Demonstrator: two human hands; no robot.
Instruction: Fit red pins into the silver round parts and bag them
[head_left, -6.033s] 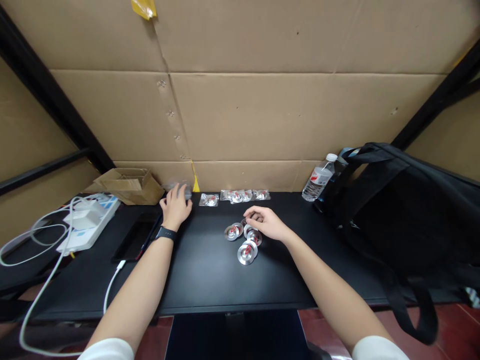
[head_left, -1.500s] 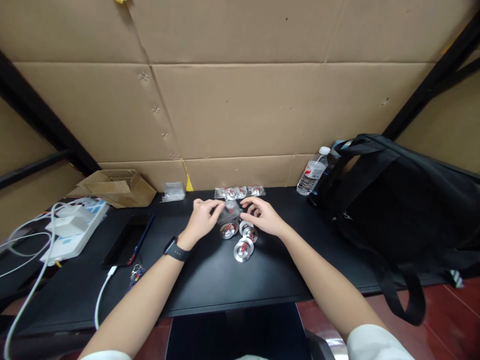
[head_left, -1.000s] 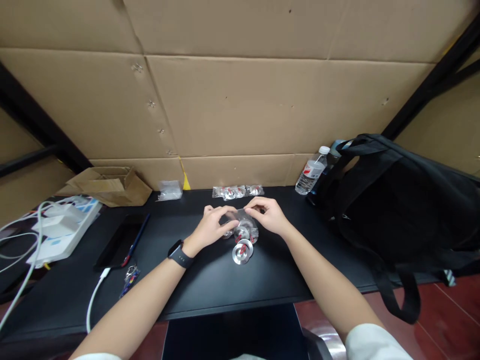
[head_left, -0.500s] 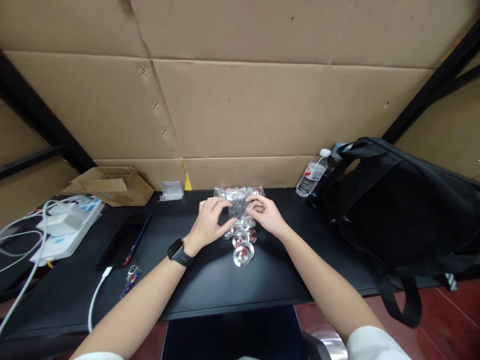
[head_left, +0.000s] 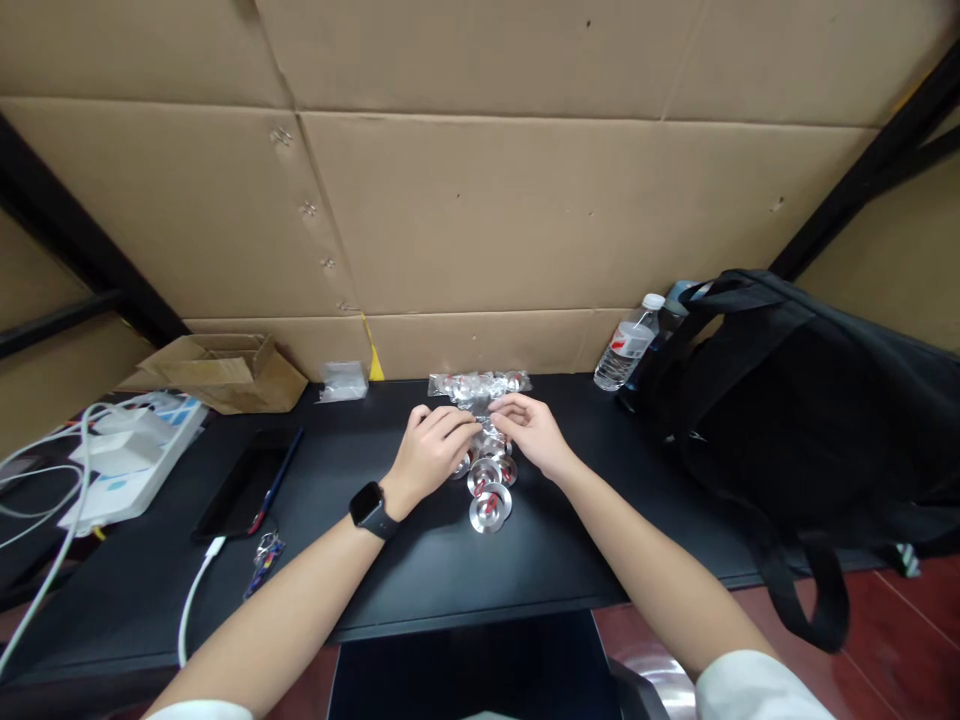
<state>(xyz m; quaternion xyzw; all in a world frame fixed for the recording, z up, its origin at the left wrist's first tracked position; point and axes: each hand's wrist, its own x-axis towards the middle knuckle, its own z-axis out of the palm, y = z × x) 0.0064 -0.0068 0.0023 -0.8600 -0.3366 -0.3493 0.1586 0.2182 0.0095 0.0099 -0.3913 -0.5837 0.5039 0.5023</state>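
Both hands are close together over a pile of shiny round metal discs (head_left: 489, 508) with red marks, at the middle of the black table. My left hand (head_left: 435, 447), below a dark wristwatch, has its fingers bent and drawn together at the pile's left side. My right hand (head_left: 531, 430) comes in from the other side, its thumb and fingers curled in a pinch. A clear plastic bag (head_left: 478, 406) shows between the fingertips, partly hidden by them. Just behind lies a row of discs in clear wrapping (head_left: 480, 384). Several discs overlap toward the table's front.
A folded brown paper bag (head_left: 229, 375), a small clear packet (head_left: 343, 382), a phone (head_left: 244, 485) with a pen, keys (head_left: 264, 560) and a power strip (head_left: 139, 460) lie leftward. A water bottle (head_left: 628, 345) and black backpack (head_left: 817, 420) stand right. Cardboard (head_left: 480, 220) walls the back.
My left hand has moved slightly right over the pile, and its spread fingers have closed together. The bag between the hands shows less now. My right hand has barely moved.
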